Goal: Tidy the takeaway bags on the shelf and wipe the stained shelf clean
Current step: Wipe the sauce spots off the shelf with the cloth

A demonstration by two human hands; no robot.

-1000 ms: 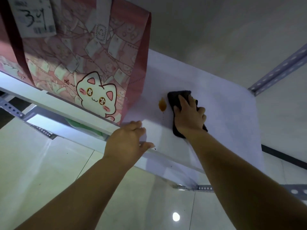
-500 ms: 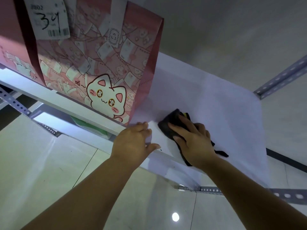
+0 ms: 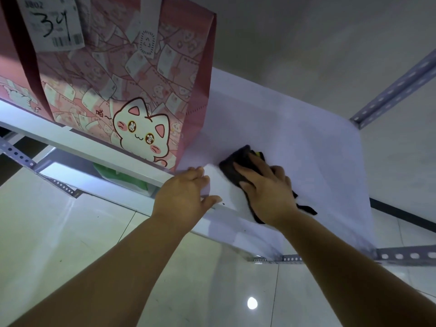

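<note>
Your right hand (image 3: 266,192) presses flat on the limp black cloth (image 3: 232,165), best bunched under the palm; your left hand (image 3: 186,197) rests loosely on the shelf (image 3: 295,138).

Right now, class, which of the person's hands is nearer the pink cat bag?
Left. The left hand rests on the front edge of the shelf, just below the pink cat bag; the right hand presses the black cloth farther right.
</note>
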